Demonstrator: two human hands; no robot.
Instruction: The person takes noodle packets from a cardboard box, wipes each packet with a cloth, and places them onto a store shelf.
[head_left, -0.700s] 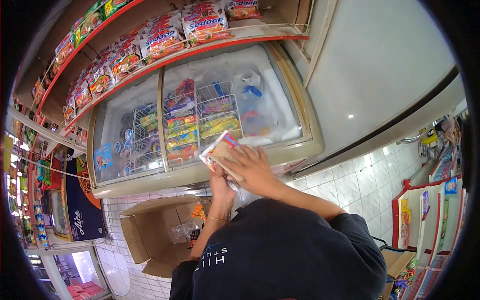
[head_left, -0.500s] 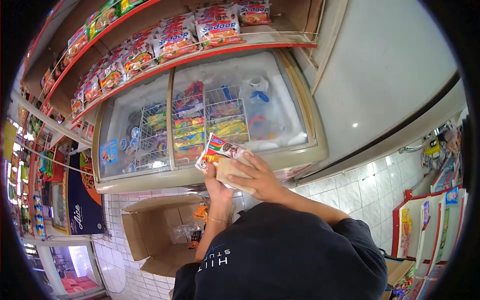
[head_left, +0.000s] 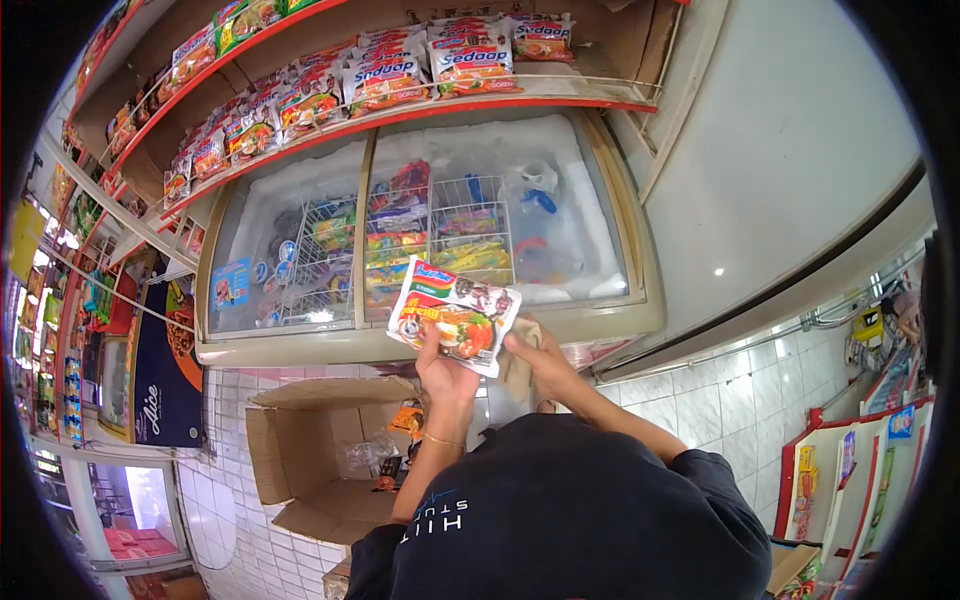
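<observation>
White noodle packet (head_left: 458, 318): head view; printed front up, tilted, in left hand (head_left: 447, 378), overlapping the front edge of chest freezer (head_left: 290, 350), right of its middle.
Left hand: closed on packet's lower edge, thumb flat on the front (fingers behind, hidden).
Right hand (head_left: 545, 362): half-curled round tan cloth (head_left: 515, 375), thumb by packet's right edge; can't tell how tight.
Tan cloth: just beside packet's lower right corner, partly behind it.
Chest freezer: frosted inside, coloured packs (head_left: 470, 255) in wire baskets; round tubs (head_left: 286, 250) toward left edge.
Shelf (head_left: 545, 72): Sedaap packets (head_left: 473, 65) lined along its red front edge, above freezer.
Cardboard box (head_left: 275, 450): open, on tiled floor (head_left: 225, 395), below freezer's front edge; orange packet (head_left: 406, 415) near box's upper right corner, clear plastic (head_left: 368, 455) inside.
</observation>
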